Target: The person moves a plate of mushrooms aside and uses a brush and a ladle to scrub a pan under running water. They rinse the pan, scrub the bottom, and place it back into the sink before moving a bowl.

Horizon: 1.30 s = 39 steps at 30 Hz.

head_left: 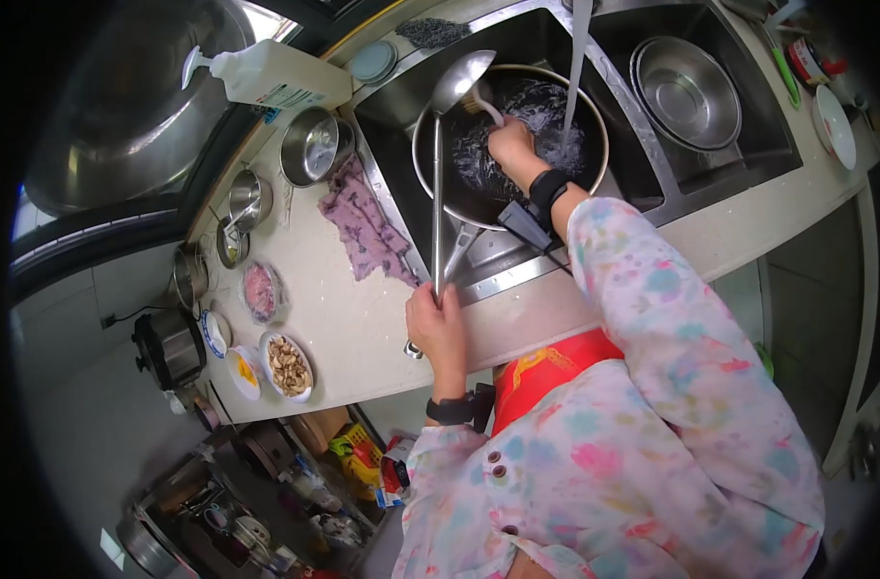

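Observation:
My left hand point(436, 323) is closed around the long handle of a metal ladle point(437, 193), near the counter's front edge. The ladle's bowl point(462, 81) overlaps the rim of a large dark wok point(601, 159) that sits in the left sink basin. Over the wok, my right hand point(514, 145) grips a scrub brush point(486, 108) by its light handle, with the bristles close to the ladle's bowl. Water point(575, 72) streams from above into the wok, where the surface is rippled and foamy.
Metal bowls point(686, 92) sit in the right basin point(778, 135). Left of the sink are a purple patterned cloth point(363, 222), a white pump bottle point(280, 75), a steel bowl point(311, 145), a dish of sliced mushrooms point(288, 367) and wrapped meat point(260, 292). A white bowl point(836, 125) stands far right.

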{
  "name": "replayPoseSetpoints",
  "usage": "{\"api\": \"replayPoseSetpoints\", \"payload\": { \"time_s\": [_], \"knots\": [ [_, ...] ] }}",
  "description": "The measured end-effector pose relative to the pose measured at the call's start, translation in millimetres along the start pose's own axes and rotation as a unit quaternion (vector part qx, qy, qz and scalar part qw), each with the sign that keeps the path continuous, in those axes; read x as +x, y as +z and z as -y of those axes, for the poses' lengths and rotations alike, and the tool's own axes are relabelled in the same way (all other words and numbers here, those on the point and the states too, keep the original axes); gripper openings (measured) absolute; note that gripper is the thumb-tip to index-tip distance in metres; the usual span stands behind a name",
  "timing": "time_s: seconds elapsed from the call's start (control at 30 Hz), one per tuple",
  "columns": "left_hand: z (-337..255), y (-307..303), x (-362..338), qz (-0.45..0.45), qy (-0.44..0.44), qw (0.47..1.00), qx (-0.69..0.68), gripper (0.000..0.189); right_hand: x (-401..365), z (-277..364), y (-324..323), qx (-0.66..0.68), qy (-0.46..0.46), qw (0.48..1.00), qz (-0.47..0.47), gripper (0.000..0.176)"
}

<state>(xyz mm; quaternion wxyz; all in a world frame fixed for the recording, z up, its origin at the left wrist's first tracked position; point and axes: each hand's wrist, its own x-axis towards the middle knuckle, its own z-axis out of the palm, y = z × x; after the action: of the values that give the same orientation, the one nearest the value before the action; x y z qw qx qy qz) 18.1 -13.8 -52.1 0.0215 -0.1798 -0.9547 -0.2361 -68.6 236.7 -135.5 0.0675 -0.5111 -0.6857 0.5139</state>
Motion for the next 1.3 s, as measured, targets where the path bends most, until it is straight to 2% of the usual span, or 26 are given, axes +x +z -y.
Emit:
{"api": "replayPoseSetpoints", "payload": {
  "time_s": [0.03, 0.07, 0.13, 0.2, 0.27, 0.37, 0.47, 0.53, 0.63, 0.67, 0.73, 0.8, 0.87, 0.93, 1.0, 1.07, 1.17, 1.2, 1.27, 1.3],
  "knots": [
    [0, 1, 0, 0.004, -0.003, 1.000, 0.011, 0.025, -5, 6, -3, 0.023, 0.022, 0.999, -0.042, 0.031],
    [-1, 2, 1, 0.001, 0.009, 1.000, 0.004, 0.024, -16, 8, -6, 0.011, 0.029, 0.999, -0.021, 0.036],
    [-1, -1, 1, 0.000, 0.032, 0.999, -0.005, 0.024, -23, 1, 1, -0.058, -0.027, 0.997, 0.032, 0.041],
    [-4, -6, 0, 0.007, 0.026, 1.000, 0.003, 0.023, -36, -8, -11, -0.154, -0.133, 0.968, 0.144, 0.037],
    [-7, -3, 0, 0.006, 0.033, 0.999, 0.001, 0.022, -63, -8, -49, -0.254, -0.244, 0.912, 0.208, 0.036],
    [-3, -2, 0, -0.009, 0.050, 0.999, 0.005, 0.021, -76, -20, -118, -0.415, -0.384, 0.785, 0.253, 0.043],
    [-7, -4, 1, -0.001, 0.031, 0.999, -0.020, 0.019, -69, -22, -168, -0.532, -0.382, 0.720, 0.231, 0.040],
    [-7, -4, 0, 0.003, 0.022, 1.000, -0.015, 0.019, -60, -22, -174, -0.567, -0.400, 0.698, 0.180, 0.028],
    [-6, -3, 2, 0.002, 0.027, 1.000, -0.010, 0.020, -20, -43, -135, -0.518, -0.468, 0.714, 0.051, 0.026],
    [-6, -3, 2, 0.001, 0.029, 1.000, -0.008, 0.020, -15, -41, -117, -0.513, -0.436, 0.738, 0.048, 0.027],
    [-9, -5, 2, 0.010, 0.014, 1.000, -0.005, 0.020, -17, -28, -82, -0.448, -0.306, 0.838, 0.056, 0.030],
    [-8, -6, 2, 0.014, 0.012, 1.000, 0.002, 0.020, -27, -19, -64, -0.405, -0.261, 0.867, 0.129, 0.032],
    [-7, -4, 1, 0.010, 0.020, 1.000, 0.005, 0.020, -53, -13, -77, -0.376, -0.299, 0.854, 0.200, 0.033],
    [-7, -3, 2, 0.008, 0.022, 1.000, -0.012, 0.020, -75, -10, -101, -0.397, -0.332, 0.815, 0.260, 0.035],
    [-5, -5, 0, 0.013, 0.013, 1.000, -0.019, 0.020, -85, -6, -136, -0.448, -0.387, 0.754, 0.285, 0.036],
    [-6, -6, 1, 0.025, 0.003, 0.999, -0.025, 0.021, -81, -5, -159, -0.515, -0.425, 0.688, 0.283, 0.028],
    [-5, -5, 1, 0.021, 0.004, 0.999, -0.028, 0.021, -53, -23, -144, -0.504, -0.408, 0.731, 0.213, 0.021],
    [-5, -4, 2, 0.020, 0.006, 0.999, -0.031, 0.021, -50, -17, -131, -0.487, -0.384, 0.763, 0.186, 0.017],
    [-5, -4, 1, 0.019, 0.010, 0.999, -0.034, 0.021, -16, -26, -84, -0.454, -0.355, 0.803, 0.150, 0.032],
    [-4, -3, 1, 0.010, 0.020, 0.999, -0.032, 0.020, -11, -24, -64, -0.426, -0.321, 0.830, 0.162, 0.036]
  ]
}}
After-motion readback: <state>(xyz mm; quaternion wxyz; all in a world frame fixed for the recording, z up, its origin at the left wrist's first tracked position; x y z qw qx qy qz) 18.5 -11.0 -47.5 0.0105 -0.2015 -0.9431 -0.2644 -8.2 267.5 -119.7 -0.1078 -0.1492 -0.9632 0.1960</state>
